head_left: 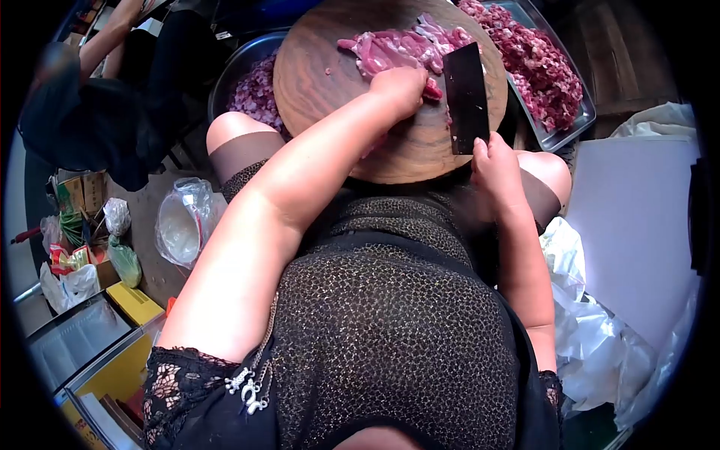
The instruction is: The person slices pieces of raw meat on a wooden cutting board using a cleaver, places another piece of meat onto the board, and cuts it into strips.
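A round wooden chopping board (330, 124) sits between the person's knees, with raw meat (390, 51) spread across its far side. My left hand (400, 91) is closed with curled fingers on the near edge of that meat, and a small red end pokes out beside the fingertips. The fingertips themselves are partly hidden. My right hand (496, 169) is wrapped round the handle of a cleaver (466, 101), at the board's right side. The dark, wide blade points away from me, a short gap to the right of my left hand.
A metal tray (589, 120) of chopped meat stands right of the board; a metal basin (219, 94) with more lies left, partly under it. Another person (90, 112) is at the upper left. Plastic bags (184, 221) and a white board-like surface (637, 225) flank me.
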Tool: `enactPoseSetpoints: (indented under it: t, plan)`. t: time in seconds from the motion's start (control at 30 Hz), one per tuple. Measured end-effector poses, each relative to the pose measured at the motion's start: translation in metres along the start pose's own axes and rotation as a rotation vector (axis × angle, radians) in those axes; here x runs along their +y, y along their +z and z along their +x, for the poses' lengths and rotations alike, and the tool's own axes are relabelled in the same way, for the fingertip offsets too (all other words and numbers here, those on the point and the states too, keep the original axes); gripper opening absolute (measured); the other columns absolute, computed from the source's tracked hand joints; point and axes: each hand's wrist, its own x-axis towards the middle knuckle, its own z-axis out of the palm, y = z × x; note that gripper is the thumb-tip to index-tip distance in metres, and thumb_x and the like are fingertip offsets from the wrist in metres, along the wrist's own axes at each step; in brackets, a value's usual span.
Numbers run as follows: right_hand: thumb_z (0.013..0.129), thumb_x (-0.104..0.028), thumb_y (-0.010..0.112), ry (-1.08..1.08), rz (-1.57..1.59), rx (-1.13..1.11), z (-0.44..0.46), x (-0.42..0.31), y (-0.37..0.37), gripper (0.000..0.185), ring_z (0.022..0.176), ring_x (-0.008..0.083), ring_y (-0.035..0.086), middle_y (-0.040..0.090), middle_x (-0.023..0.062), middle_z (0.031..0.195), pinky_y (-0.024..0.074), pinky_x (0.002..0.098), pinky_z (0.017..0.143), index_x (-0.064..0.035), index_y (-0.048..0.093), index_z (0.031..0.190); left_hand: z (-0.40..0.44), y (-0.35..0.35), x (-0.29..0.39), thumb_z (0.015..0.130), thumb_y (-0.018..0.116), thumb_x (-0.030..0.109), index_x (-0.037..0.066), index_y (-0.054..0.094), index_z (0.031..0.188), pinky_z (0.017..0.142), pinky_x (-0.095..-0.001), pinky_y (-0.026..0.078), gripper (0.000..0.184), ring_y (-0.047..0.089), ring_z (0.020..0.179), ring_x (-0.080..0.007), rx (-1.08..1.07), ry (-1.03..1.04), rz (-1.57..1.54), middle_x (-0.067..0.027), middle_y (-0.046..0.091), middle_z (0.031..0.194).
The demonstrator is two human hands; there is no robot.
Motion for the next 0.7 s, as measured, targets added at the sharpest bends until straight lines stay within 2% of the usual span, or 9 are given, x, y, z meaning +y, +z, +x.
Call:
enactPoseSetpoints:
  t: [0.1,0.2,0.23,0.3,0.33,0.43,0.5,0.6,0.7]
  plan:
    - [0.098,-0.021,0.048,0.035,-0.077,0.02,-0.001,0.003,-0.001,0.028,0.05,0.0293,0.061,0.062,0.0189,0.067,0.0509,0.0416,0.055,0.0052,0.054,0.092,-0.018,-0.041,0.017,0.078,0.07,0.014,0.007,0.064,0.116,0.086,-0.0382,0.053,0.039,0.068,0.097,-0.0302,-0.012,-0.014,-0.111,-0.0147,0.07,0.1]
    - [0.098,-0.022,0.049,0.044,-0.113,0.014,-0.002,0.002,-0.002,0.026,0.055,0.0306,0.063,0.063,0.0192,0.069,0.0513,0.0431,0.056,0.0034,0.057,0.097,-0.031,-0.051,-0.013,0.083,0.071,0.009,-0.002,0.063,0.114,0.083,-0.0311,0.057,0.034,0.07,0.096,-0.0188,0.053,0.006,-0.705,-0.0135,0.072,0.102]
    - [0.098,-0.022,0.049,0.044,-0.112,0.01,-0.004,0.004,0.0,0.026,0.055,0.0306,0.063,0.063,0.0192,0.069,0.0513,0.0431,0.056,0.0034,0.057,0.097,-0.05,-0.071,-0.008,0.086,0.07,0.006,-0.006,0.061,0.114,0.083,-0.0286,0.057,0.032,0.068,0.097,-0.0138,0.003,-0.078,-0.733,-0.0125,0.071,0.104]
    - [0.097,-0.021,0.052,-0.396,-0.342,0.191,-0.015,0.009,0.007,0.025,0.064,0.0323,0.065,0.066,0.0193,0.076,0.0521,0.0441,0.058,-0.0002,0.06,0.106,-0.08,-0.071,-0.027,0.085,0.072,0.01,-0.001,0.064,0.111,0.076,-0.0242,0.054,0.03,0.064,0.084,-0.0089,0.021,-0.159,-0.694,-0.0053,0.07,0.094]
    - [0.092,-0.019,0.058,-0.39,-0.463,0.21,-0.024,0.0,0.01,0.024,0.067,0.0295,0.065,0.064,0.0139,0.076,0.0522,0.0413,0.057,-0.0069,0.063,0.112,-0.093,-0.06,-0.046,0.084,0.073,0.011,0.001,0.065,0.11,0.073,-0.0237,0.053,0.029,0.063,0.08,-0.0084,0.025,-0.202,-0.578,-0.0035,0.069,0.09]
    - [0.081,-0.014,0.065,-0.743,-0.682,0.359,-0.032,-0.007,0.017,0.028,0.058,0.0212,0.059,0.054,0.0037,0.065,0.0499,0.0354,0.052,-0.013,0.067,0.109,-0.13,-0.037,-0.089,0.082,0.075,0.015,0.001,0.068,0.1,0.071,-0.028,0.052,0.024,0.065,0.079,-0.0119,-0.147,-0.372,-0.449,-0.0056,0.07,0.087]
    - [0.081,-0.012,0.065,-0.754,-0.698,0.326,-0.033,-0.009,0.021,0.031,0.06,0.0235,0.06,0.056,0.0051,0.069,0.0499,0.0373,0.054,-0.0133,0.067,0.112,-0.143,-0.036,-0.094,0.081,0.077,0.018,0.001,0.069,0.097,0.073,-0.0302,0.052,0.024,0.066,0.08,-0.0149,-0.119,-0.421,-0.457,-0.0077,0.07,0.086]
    - [0.083,-0.011,0.065,-0.745,-0.721,0.253,-0.034,-0.014,0.023,0.032,0.067,0.0268,0.062,0.06,0.008,0.076,0.0506,0.0398,0.059,-0.0132,0.066,0.115,-0.146,-0.042,-0.089,0.08,0.078,0.027,0.002,0.072,0.095,0.078,-0.0346,0.051,0.031,0.066,0.086,-0.0232,0.05,-0.195,-0.075,-0.0133,0.069,0.086]
    - [0.09,-0.019,0.06,-0.59,-0.378,0.208,-0.032,-0.014,0.024,0.025,0.072,0.0288,0.065,0.066,0.0083,0.083,0.0519,0.0404,0.063,-0.0166,0.065,0.115,-0.129,-0.044,-0.081,0.082,0.072,0.041,0.003,0.074,0.095,0.08,-0.0382,0.05,0.04,0.064,0.091,-0.0304,0.068,-0.06,-0.125,-0.0181,0.068,0.089]
